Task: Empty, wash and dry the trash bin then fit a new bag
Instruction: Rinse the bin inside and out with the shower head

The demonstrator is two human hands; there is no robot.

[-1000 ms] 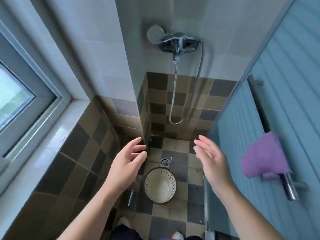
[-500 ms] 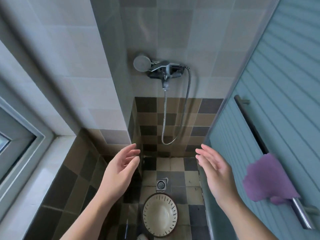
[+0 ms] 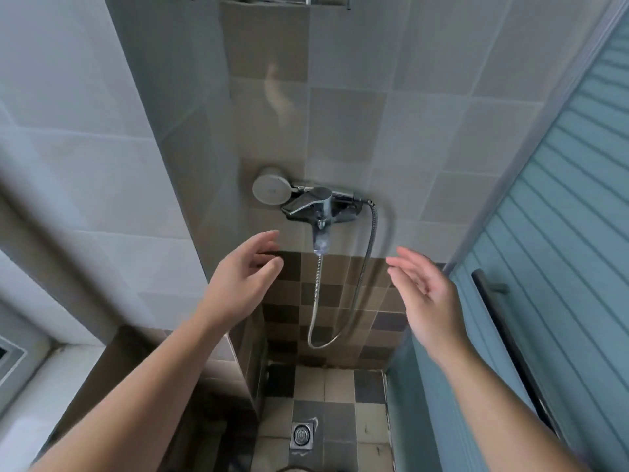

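Only a thin curved sliver of the trash bin (image 3: pixel 295 469) shows, right at the bottom edge of the view, down on the shower floor (image 3: pixel 340 403) just below the square drain (image 3: pixel 301 435); the rest of it is cut off. Neither hand is anywhere near it. The left hand (image 3: pixel 243 279) is raised in the air with its fingers loosely spread, grasping nothing, and the right hand (image 3: pixel 427 294) is up beside it, palm turned inward, fingers relaxed and likewise holding nothing.

Between and just above the two hands sits the chrome mixer tap (image 3: pixel 320 206) on the back wall, its spout pointing down. A round shower head (image 3: pixel 270 189) rests on its left end, and the metal hose (image 3: pixel 340 301) drops in a loop toward the floor.

The floor and the lower walls are a checker of brown, tan and dark tiles; higher up the wall tiles (image 3: pixel 347 124) are pale grey. A window frame and its sill (image 3: pixel 34 386) run along the left. On the right stands a blue slatted door (image 3: pixel 561 233) with a dark bar handle (image 3: pixel 500 328), close beside the right forearm.
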